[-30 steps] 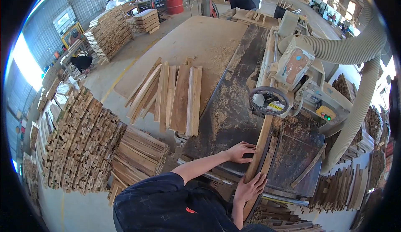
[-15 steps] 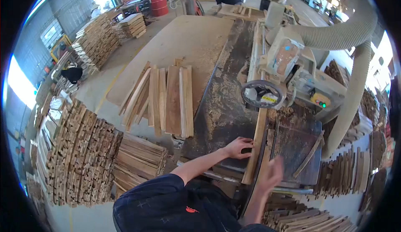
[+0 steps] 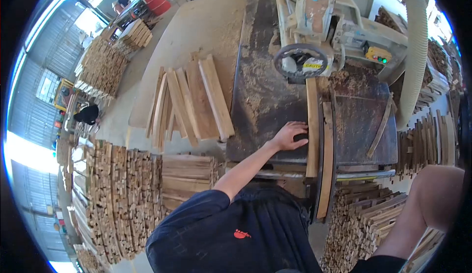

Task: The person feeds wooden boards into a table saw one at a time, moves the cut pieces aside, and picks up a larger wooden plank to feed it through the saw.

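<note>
My left hand (image 3: 291,136) lies on the dark machine table (image 3: 265,106), its fingers somewhat apart and touching the left side of a narrow wooden board (image 3: 312,130). The board's far end reaches under the saw head, below a black handwheel (image 3: 301,62). To the right of it, a second wooden strip (image 3: 325,174) runs parallel along a dark rail. My right arm (image 3: 418,204) is bent and raised at the right edge of the view. The right hand itself is outside the picture.
Several loose boards (image 3: 194,101) lie on the brown side table (image 3: 211,22). Stacked wood (image 3: 123,194) stands at the left, more strips (image 3: 359,214) at the lower right. A thin offcut (image 3: 381,125) lies right of the rail. A ribbed hose (image 3: 415,51) hangs at the right. A person (image 3: 87,114) is far left.
My right hand has left the space beside the board and swung right, out of view. My left hand stays at the board. The view has tilted down and turned.
</note>
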A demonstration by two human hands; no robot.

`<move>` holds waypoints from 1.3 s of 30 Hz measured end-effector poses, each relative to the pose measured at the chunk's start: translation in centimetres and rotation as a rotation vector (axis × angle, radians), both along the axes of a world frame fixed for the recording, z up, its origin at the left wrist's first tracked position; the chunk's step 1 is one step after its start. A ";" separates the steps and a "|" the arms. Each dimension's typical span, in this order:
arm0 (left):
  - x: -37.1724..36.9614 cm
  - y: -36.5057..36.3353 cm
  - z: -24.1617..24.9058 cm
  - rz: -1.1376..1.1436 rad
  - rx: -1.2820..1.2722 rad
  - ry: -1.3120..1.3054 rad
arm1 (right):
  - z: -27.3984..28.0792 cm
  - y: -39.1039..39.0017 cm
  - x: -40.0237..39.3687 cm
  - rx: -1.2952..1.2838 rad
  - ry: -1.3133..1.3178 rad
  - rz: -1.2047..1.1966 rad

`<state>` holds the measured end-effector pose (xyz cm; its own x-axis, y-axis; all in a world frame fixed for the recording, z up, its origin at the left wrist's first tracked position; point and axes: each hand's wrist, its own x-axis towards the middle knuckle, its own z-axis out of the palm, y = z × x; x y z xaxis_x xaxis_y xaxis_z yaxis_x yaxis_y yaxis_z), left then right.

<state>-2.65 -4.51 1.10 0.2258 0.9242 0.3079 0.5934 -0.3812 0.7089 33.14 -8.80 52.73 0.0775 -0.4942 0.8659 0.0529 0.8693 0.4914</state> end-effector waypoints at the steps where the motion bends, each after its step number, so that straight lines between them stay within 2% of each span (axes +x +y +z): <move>1: 0.2 -0.1 0.1 -0.001 -0.008 0.000 | -0.5 -0.2 -0.1 0.000 0.002 -0.011; 4: 0.3 0.1 0.0 0.038 0.068 -0.010 | -1.6 -0.8 0.2 0.018 0.011 -0.039; 10: 0.4 -0.1 1.2 0.025 0.029 0.004 | -3.0 -1.4 1.0 0.043 0.022 -0.082; 21: 0.5 0.8 0.6 0.067 0.084 0.012 | -0.9 -0.5 1.1 -0.023 -0.048 -0.077; 23: 0.8 -0.8 -0.1 0.050 0.059 -0.020 | -0.4 0.0 0.8 -0.064 -0.057 -0.070; 27: 0.3 -0.1 0.6 0.071 0.141 -0.025 | -1.1 0.1 0.8 -0.052 -0.040 -0.079; 34: 0.4 -0.3 0.6 0.091 0.082 0.030 | -2.3 1.0 0.7 -0.046 -0.018 -0.066; 39: 0.4 -0.1 -0.1 0.083 0.128 0.008 | -3.3 3.1 -1.1 -0.134 -0.039 -0.052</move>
<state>-2.23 -4.60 0.96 0.1530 0.8932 0.4228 0.6322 -0.4173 0.6529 32.01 -5.74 49.44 0.0199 -0.3769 0.9261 0.0824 0.9237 0.3741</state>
